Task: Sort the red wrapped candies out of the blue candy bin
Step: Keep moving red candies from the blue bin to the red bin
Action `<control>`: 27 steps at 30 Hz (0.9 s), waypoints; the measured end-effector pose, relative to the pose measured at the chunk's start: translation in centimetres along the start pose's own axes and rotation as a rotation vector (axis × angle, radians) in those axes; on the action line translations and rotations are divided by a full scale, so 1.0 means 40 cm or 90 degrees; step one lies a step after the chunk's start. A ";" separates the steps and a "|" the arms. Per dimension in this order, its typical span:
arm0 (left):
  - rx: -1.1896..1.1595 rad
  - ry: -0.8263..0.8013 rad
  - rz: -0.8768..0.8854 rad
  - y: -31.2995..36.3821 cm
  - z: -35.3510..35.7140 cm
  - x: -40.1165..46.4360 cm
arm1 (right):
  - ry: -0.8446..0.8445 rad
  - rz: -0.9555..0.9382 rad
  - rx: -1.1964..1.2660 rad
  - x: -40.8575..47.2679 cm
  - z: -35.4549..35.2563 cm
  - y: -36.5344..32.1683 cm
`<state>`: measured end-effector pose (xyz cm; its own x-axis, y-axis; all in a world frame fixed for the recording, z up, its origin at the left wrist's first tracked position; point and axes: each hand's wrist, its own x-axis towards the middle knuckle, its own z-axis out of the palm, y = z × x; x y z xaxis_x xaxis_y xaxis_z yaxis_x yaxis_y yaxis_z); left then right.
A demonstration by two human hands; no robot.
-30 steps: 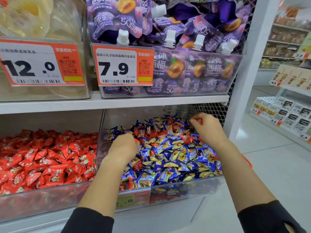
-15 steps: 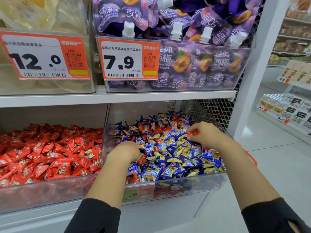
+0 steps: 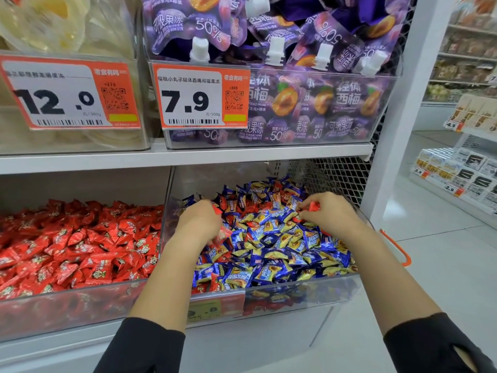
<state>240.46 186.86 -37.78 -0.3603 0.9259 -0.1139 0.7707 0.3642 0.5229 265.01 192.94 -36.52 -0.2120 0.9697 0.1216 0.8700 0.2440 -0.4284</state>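
A clear bin (image 3: 301, 292) on the lower shelf holds a heap of blue and yellow wrapped candies (image 3: 279, 246) with red wrapped candies (image 3: 271, 211) mixed in. My left hand (image 3: 199, 222) is curled over the heap's left side, with red wrappers showing at its fingertips and under its palm. My right hand (image 3: 326, 211) is at the heap's right side and pinches a red candy (image 3: 313, 205) between thumb and fingers. Both forearms reach over the bin's front wall.
To the left stands a bin full of red candies (image 3: 72, 246). The shelf above (image 3: 188, 157) carries purple jelly pouches (image 3: 309, 98) and price tags. A wire mesh panel (image 3: 330, 176) closes the back right. An orange handle (image 3: 398, 246) hangs by the white post.
My left hand has moved up and back into the heap, red wrappers now at its fingers. My right hand has come lower onto the pile, still pinching a red candy.
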 end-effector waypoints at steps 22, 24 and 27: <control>0.121 -0.078 0.058 0.009 0.028 -0.028 | -0.003 -0.087 0.052 -0.016 -0.025 -0.034; 0.050 -0.027 0.102 0.023 0.034 -0.026 | -0.019 -0.089 0.063 -0.019 -0.025 -0.043; 0.074 -0.083 0.178 0.034 0.054 -0.031 | -0.044 -0.093 0.056 -0.022 -0.018 -0.050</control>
<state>243.09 186.44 -38.78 -0.0612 0.9941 -0.0900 0.8877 0.0954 0.4504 263.77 191.60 -35.14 -0.3653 0.9220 0.1282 0.7861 0.3793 -0.4880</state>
